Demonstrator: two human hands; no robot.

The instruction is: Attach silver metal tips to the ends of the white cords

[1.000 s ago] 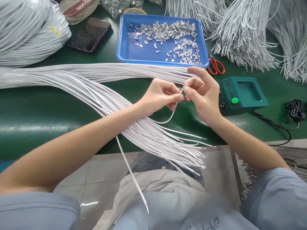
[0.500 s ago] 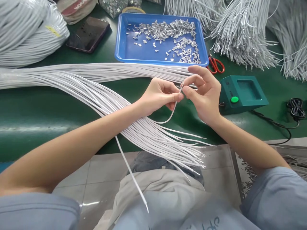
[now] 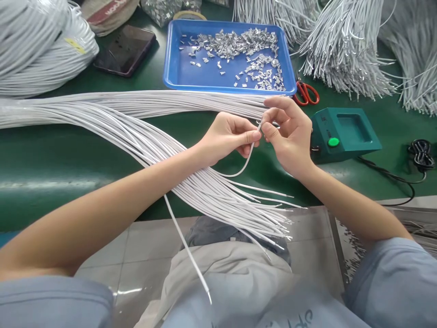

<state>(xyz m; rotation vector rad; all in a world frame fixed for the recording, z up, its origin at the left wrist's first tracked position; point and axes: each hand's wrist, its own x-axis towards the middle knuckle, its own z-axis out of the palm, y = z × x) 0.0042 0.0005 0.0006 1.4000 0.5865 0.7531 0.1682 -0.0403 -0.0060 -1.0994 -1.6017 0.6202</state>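
My left hand [image 3: 227, 136] pinches a thin white wire [image 3: 251, 155] between thumb and fingers, close to the wire's upturned end. At that end, my right hand [image 3: 290, 134] closes its thumb and index fingertip on the wire; the very tip, and anything small on it, is too hidden to make out. The held wire curves down into a fanned bundle of white wires [image 3: 201, 193], which passes beneath my left forearm. A second bundle [image 3: 164, 102] runs behind my hands. Beyond it, a blue tray [image 3: 205, 84] holds many small metal terminals [image 3: 235, 43].
A green device [image 3: 344, 134] with a bright green button stands right of my right hand, near a black cable [image 3: 421, 155]. Red-handled scissors [image 3: 306, 93] lie beside the tray. A phone [image 3: 125, 50], coiled wires [image 3: 41, 50] and more wire bundles [image 3: 344, 50] sit farther back.
My right hand has shifted slightly left and its fingertips have drawn in on the wire's end. My left hand keeps its pinch, almost in the same place.
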